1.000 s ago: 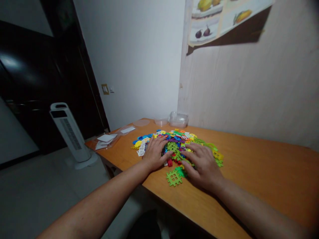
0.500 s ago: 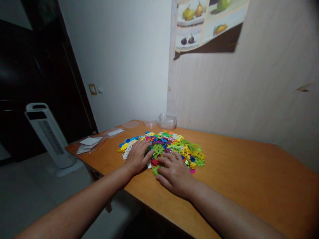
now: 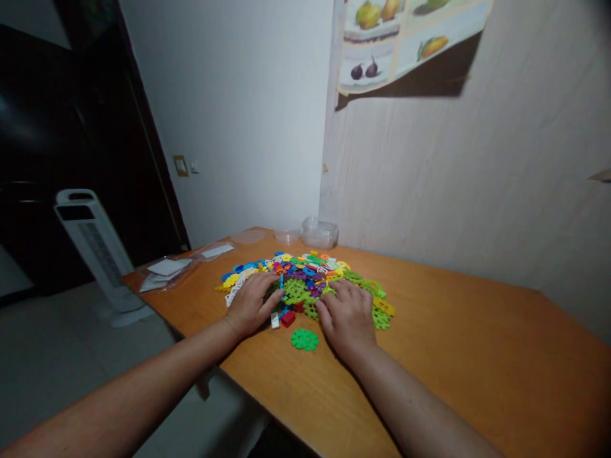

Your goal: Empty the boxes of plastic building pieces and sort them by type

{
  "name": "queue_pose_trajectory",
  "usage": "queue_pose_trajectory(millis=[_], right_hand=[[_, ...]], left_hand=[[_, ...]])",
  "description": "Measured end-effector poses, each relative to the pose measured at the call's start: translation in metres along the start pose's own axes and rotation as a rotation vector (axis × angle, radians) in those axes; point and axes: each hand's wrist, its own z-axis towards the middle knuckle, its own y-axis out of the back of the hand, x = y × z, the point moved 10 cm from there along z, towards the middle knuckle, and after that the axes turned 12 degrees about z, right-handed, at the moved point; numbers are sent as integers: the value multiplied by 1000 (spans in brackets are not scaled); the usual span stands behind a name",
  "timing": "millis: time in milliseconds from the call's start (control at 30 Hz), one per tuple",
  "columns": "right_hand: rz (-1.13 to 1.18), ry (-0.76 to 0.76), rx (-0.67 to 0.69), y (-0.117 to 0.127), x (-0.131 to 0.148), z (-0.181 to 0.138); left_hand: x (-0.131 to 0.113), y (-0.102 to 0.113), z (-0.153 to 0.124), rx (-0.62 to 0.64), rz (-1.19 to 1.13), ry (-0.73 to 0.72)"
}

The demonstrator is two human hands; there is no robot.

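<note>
A heap of colourful plastic building pieces [image 3: 312, 275] lies on the wooden table between and beneath my hands. My left hand [image 3: 254, 303] rests on the left side of the heap, thumb apart from the fingers, beside a light-green lattice piece [image 3: 296, 291] and a thin blue piece. My right hand [image 3: 349, 313] lies palm down over the right front of the heap, fingers slightly bent and their tips partly hidden among green pieces. In front of the heap, a green flower-shaped disc [image 3: 304, 340] sits apart on the table. A red block [image 3: 287, 319] and a small white block [image 3: 275, 320] lie near my left thumb.
Clear plastic containers [image 3: 319, 234] stand at the back of the table [image 3: 453, 343], with a flat round lid [image 3: 248, 236] beside them. Plastic bags with white cards [image 3: 167, 267] lie at the left edge. A white tower fan [image 3: 100, 248] stands on the floor.
My right hand has moved up and right onto the heap, leaving the green disc uncovered at the front. My left hand has shifted slightly left. The camera view has also shifted a little.
</note>
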Motion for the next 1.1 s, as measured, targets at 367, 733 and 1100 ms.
queue_pose_trajectory(millis=[367,733,1100], right_hand=[[17,-65,-30,8,-42,-3],[-27,34,174,-21,-21,-11],[-16,3,139,-19,-26,-9]], left_hand=[[11,12,1,-71,85,142],[101,4,-26,-134,95,763],[117,-50,7,221,6,796]])
